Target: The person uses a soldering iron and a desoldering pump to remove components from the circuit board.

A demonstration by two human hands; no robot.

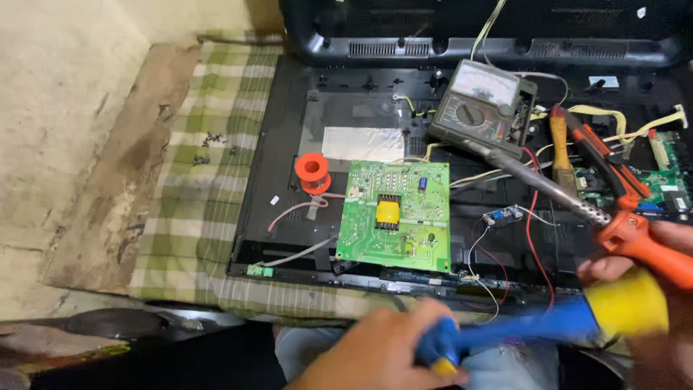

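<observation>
A bare concrete floor [65, 108], stained and worn in a brown patch, is being seen at left. A green-and-white checked cloth [195, 217] is being spread over it. Even, dim indoor light is being cast throughout.

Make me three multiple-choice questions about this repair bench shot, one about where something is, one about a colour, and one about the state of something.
1. Where does the red solder spool lie?
A. left of the green circuit board
B. on the analog multimeter
C. on the checked cloth

2. What colour is the handle of the soldering iron in the right hand?
A. green
B. orange
C. white

3. How does the blue and yellow desoldering pump stand?
A. lying alone on the board
B. held between both hands
C. hanging from a wire

Answers:
1 A, the spool sits just off the board's left edge.
2 B, the grip in the right hand is orange.
3 B, the left hand grips its blue end and the right hand is at its yellow end.
</observation>
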